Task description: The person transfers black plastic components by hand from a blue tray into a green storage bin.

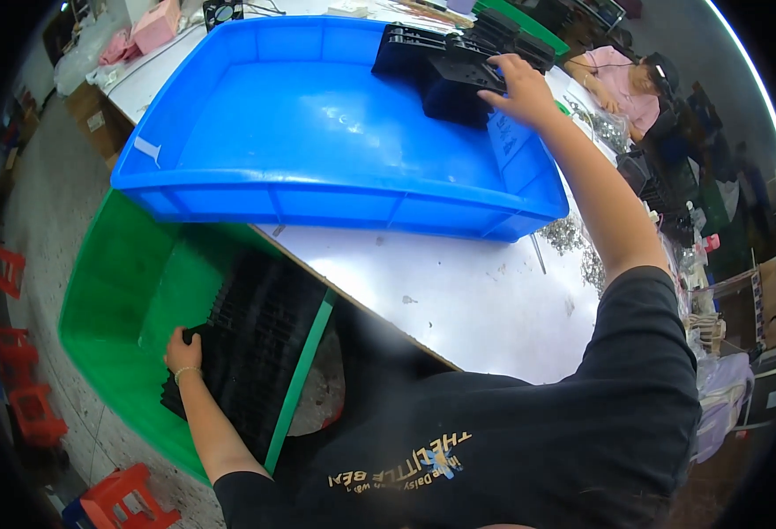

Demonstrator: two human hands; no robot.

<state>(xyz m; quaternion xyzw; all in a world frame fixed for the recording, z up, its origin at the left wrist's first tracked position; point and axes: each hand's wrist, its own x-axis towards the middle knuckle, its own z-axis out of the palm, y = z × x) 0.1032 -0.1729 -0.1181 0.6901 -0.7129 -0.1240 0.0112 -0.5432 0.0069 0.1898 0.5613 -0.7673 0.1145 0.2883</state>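
My right hand [522, 92] reaches across to the far right corner of a large blue plastic tray [335, 198]. Its thumb and fingers are closed on a black plastic part [458, 78], which lies among a few similar dark parts in that corner. Low on the left, my left hand [184, 351] is down inside a deep green bin [110, 309]. The fingers there are wrapped round the end of a black molded part [201, 333] at the side of a dense stack of black ribbed parts [260, 326]. Much of that part merges with the stack.
The blue tray stands on a white table [388, 282], overhanging the green bin. Small metal bits [564, 236] lie on the table at right. A person in pink [630, 93] sits at the far right. Red stools [128, 498] stand on the floor at left.
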